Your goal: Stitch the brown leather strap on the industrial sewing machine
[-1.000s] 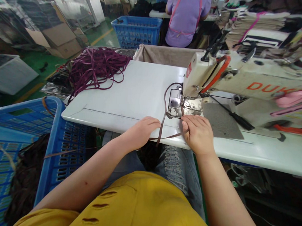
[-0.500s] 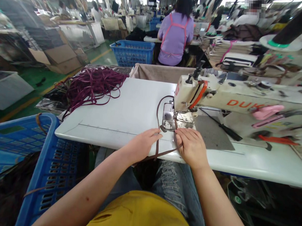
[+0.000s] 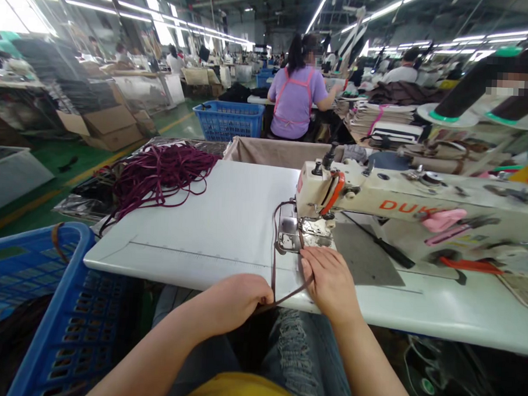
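A narrow brown strap (image 3: 273,273) loops from behind the presser area of the sewing machine (image 3: 364,193), down past the metal plate (image 3: 290,242) to the table's front edge. My left hand (image 3: 244,295) is closed around the strap just off that edge, the fingers curled inward. Close in front of the needle area, my right hand (image 3: 329,279) presses a second run of the strap against the table, its fingers held together. From under the right hand the strap slants down to the left hand. The right fingertips hide part of it.
A pile of purple straps (image 3: 164,173) lies at the table's left end. Blue baskets stand at lower left (image 3: 75,254) and farther back (image 3: 228,119). A black-handled tool (image 3: 395,250) rests beneath the machine arm. A person in purple (image 3: 292,97) sits ahead.
My left hand has moved toward me, from the tabletop to its front edge, and its fingers have closed on the strap. My right hand stays by the needle area. The view has tilted up.
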`<state>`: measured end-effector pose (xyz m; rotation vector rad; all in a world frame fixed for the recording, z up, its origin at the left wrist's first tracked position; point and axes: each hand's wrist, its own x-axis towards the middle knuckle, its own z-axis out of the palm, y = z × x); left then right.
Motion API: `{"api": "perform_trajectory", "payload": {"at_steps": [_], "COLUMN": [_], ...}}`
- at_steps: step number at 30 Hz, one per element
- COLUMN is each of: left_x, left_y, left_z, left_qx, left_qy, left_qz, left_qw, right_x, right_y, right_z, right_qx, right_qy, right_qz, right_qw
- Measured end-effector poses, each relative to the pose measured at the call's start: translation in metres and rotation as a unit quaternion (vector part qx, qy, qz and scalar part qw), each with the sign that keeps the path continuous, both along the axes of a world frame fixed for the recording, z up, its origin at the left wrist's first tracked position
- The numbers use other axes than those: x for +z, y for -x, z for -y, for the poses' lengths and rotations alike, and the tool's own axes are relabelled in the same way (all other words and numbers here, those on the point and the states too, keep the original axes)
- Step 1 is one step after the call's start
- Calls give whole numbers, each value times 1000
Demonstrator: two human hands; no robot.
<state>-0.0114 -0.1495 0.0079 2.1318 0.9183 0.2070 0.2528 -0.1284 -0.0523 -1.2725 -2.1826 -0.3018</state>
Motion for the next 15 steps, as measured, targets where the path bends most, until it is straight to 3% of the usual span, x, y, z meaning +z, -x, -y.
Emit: {"api": "perform_trajectory", "payload": {"at_steps": [4, 10, 15], "left_x": [-6, -5, -32], "left_y": [-3, -7, 10], "left_z": [-4, 11, 25], "left_qx": [51, 52, 69], "left_qy": [-43, 18, 57], "left_qz": [41, 72, 61], "left_qw": [997, 996, 994], "right_x": [0, 2, 4], "right_y": [0, -1, -1], "right_z": [0, 1, 3], "right_qx": [1, -4, -10], "right_qy": [-2, -3, -27], "right_qz": [2, -4, -7], "right_qw": [1000, 1000, 1000]}}
